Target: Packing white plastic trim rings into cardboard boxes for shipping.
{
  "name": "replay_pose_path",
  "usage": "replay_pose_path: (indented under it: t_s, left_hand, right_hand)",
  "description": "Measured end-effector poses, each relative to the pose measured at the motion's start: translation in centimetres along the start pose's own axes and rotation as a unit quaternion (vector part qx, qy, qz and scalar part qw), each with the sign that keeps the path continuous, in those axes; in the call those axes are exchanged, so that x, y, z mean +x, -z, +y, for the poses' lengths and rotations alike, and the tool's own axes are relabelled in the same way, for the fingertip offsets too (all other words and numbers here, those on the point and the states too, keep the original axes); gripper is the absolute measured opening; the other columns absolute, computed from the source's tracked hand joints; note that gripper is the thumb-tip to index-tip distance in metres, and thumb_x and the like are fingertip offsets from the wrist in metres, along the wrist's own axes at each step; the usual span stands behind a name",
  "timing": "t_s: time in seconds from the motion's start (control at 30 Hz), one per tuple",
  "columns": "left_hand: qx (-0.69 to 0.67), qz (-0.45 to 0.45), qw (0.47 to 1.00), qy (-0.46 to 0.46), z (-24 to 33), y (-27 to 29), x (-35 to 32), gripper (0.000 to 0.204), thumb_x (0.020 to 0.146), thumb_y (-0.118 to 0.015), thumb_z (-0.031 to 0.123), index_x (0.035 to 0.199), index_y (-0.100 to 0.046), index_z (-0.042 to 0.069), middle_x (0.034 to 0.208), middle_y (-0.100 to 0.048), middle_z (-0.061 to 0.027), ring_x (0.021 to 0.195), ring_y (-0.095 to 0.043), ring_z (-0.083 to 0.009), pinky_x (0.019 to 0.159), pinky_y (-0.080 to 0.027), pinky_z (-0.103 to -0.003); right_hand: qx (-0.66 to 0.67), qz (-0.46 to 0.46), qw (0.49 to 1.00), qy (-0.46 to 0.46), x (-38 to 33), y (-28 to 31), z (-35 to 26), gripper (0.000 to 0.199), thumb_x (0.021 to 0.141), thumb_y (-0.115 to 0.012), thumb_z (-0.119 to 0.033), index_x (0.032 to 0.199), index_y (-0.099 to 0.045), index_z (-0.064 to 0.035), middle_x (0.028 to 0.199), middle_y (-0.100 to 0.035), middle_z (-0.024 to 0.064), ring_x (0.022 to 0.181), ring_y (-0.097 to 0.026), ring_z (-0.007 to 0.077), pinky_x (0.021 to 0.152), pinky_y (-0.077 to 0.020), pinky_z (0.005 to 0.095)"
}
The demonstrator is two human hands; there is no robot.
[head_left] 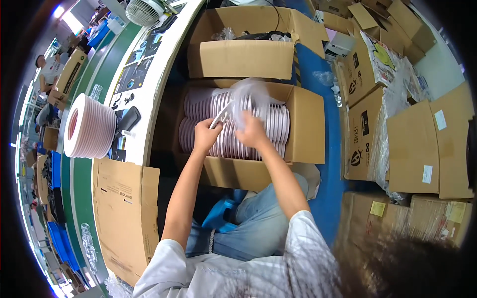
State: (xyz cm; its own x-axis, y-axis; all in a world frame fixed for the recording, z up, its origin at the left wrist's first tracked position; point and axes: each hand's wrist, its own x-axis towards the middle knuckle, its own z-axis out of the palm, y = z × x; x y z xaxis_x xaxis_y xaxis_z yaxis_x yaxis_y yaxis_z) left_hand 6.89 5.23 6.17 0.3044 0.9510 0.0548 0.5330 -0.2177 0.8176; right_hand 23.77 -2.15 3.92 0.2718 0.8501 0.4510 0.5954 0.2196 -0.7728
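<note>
Green bench surface [85,198] bends along your left, with a seated person [49,72] beyond it at the far edge. Next comes a pile of pale, pinkish-white rings [94,126] lying together on their sides at the edge of the white tabletop [166,59], a black object [130,119] just beside it and a fan [143,11] at the top. Below the pile a flat cardboard piece [119,208] leans near your legs. Before you sits an open carton [308,124] holding two rows of thin pale discs [276,126] on edge. Your left hand [206,135], over the carton's left part, is closed around the lower end of a pale ring [222,115], which tilts up toward the middle. Your right hand [252,131], just beside it, pinches a clear plastic bag [248,94] that billows over the discs; whether the ring is partly inside it, you cannot tell. Behind stands another open carton [241,59]. Rightward runs blue floor [330,149], then stacked cardboard boxes [365,134].
</note>
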Motion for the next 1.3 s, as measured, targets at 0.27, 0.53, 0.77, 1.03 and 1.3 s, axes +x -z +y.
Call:
replay_pose_path:
  t_s: [0.27,0.53,0.77,1.03,1.3]
  left_hand:
    - [-0.043,0.01,0.999,-0.02,-1.5,-0.3,-0.4,0.024,0.075,-0.066,0.02,0.083,-0.067,-0.003,0.059,-0.059,-0.0166,0.057,-0.061,-0.0153,0.056,-0.046,-0.032]
    - [-0.116,-0.013,0.993,-0.024,-3.8,0.0,-1.0,0.019,0.074,-0.066,0.013,0.085,-0.068,-0.002,0.064,-0.064,-0.0062,0.06,-0.057,-0.0097,0.059,-0.045,-0.027]
    - [-0.068,-0.029,0.997,-0.004,-5.3,1.6,-2.4,0.02,0.074,-0.065,0.013,0.086,-0.066,-0.003,0.064,-0.061,-0.0045,0.06,-0.054,-0.0079,0.058,-0.043,-0.025]
    - [-0.033,-0.012,0.999,-0.039,-4.1,1.6,-3.5,0.014,0.071,-0.065,0.011,0.076,-0.061,-0.001,0.061,-0.058,-0.0068,0.058,-0.054,-0.01,0.058,-0.044,-0.027]
    - [-0.057,-0.041,0.998,-0.003,-5.5,1.7,-3.7,0.017,0.073,-0.066,0.014,0.078,-0.064,-0.002,0.061,-0.059,-0.0082,0.059,-0.055,-0.0106,0.058,-0.044,-0.028]
  right_hand:
    - [0.073,-0.163,0.984,0.021,0.2,-0.6,-0.7,0.021,0.068,-0.06,-0.012,0.085,-0.057,-0.0003,0.068,-0.059,0.0191,0.06,-0.059,0.0305,0.061,-0.0487,0.0368]
    - [-0.117,-0.153,0.977,0.088,-0.9,-0.1,-1.8,0.02,0.074,-0.06,-0.017,0.085,-0.053,-0.0021,0.062,-0.057,0.0128,0.061,-0.061,0.0231,0.058,-0.0478,0.0339]
    - [0.069,0.082,0.991,0.078,-0.5,0.0,-1.4,0.016,0.076,-0.059,-0.015,0.075,-0.051,-0.0021,0.058,-0.053,0.0086,0.055,-0.055,0.0173,0.048,-0.0417,0.0296]
    - [-0.017,0.139,0.989,0.05,-1.3,0.0,-1.1,0.015,0.069,-0.06,-0.014,0.075,-0.055,-0.0011,0.064,-0.057,0.0182,0.062,-0.057,0.033,0.06,-0.045,0.0435]
    - [0.059,-0.039,0.998,0.004,-1.7,-0.9,-2.4,0.026,0.068,-0.062,-0.022,0.079,-0.057,0.0009,0.072,-0.06,0.0242,0.074,-0.059,0.0421,0.072,-0.0479,0.0457]
